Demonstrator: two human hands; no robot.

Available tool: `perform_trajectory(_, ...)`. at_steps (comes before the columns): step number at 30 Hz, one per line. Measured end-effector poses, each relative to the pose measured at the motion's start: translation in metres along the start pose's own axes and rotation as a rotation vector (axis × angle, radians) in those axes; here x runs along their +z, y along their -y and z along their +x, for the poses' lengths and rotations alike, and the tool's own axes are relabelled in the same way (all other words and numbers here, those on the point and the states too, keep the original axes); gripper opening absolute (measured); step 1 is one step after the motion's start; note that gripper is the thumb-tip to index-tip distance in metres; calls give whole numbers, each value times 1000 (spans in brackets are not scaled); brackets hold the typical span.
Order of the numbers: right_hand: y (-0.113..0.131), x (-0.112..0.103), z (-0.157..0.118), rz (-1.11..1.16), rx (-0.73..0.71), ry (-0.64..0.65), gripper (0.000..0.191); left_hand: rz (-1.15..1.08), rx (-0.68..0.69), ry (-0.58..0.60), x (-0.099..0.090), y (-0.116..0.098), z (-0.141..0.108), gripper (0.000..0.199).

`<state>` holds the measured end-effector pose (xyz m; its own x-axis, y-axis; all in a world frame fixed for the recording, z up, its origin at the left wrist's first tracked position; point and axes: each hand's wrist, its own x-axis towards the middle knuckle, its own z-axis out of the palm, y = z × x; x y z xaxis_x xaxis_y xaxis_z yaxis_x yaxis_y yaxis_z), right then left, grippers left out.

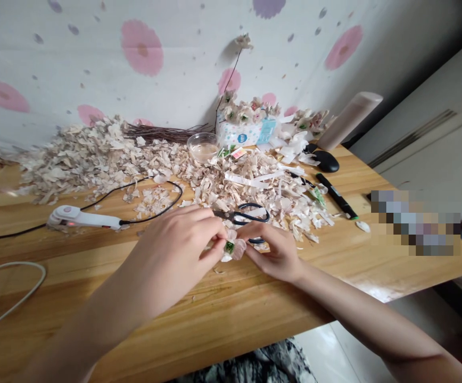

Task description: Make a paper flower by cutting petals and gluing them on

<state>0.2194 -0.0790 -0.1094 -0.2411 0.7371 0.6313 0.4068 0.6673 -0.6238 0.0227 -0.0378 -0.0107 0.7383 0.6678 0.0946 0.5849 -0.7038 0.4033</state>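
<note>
Pinching the small pale flower just above the desk, I held both grips closed on it, left hand and right hand working fingertips close together, just beside the scissors.

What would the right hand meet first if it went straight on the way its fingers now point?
The pale petal flower pinched at the fingertips of the right hand; it already touches it. Just beyond lies the left hand, though depth is hard to judge from this view.
</note>
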Motion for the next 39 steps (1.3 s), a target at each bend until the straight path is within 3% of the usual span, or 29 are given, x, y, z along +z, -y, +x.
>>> perform_trajectory(11,0,1,1,12,22,14,16,-51,-34,42,0,11,5,11)
perform_trajectory(39,0,0,1,35,6,50,17,-105,-53,80,-1,12,6,13)
